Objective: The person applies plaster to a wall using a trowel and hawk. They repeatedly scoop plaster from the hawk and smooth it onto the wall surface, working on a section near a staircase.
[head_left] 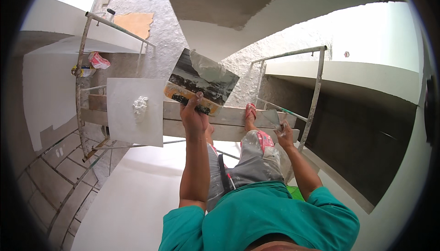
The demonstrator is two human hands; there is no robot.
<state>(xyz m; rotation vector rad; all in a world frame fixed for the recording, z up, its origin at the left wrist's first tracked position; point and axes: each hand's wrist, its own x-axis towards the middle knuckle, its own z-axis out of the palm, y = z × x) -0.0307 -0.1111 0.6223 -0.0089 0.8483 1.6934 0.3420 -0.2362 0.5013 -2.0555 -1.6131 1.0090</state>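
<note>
My left hand is closed round the handle of a wide plastering trowel, held out in front of me. Pale filler smears its dark blade, thickest along the far edge. Lower and to the right, my right hand grips a small putty knife with a flat, tapering blade. The fingers of that hand have whitish residue on them. Left of the trowel lies a square white board, carrying a heap of white filler. It rests across the planks, apart from both hands.
I stand on wooden planks between two metal scaffold frames, one left and one right. A partly coated grey surface juts in ahead. Cardboard and a red-and-white bag lie below at left.
</note>
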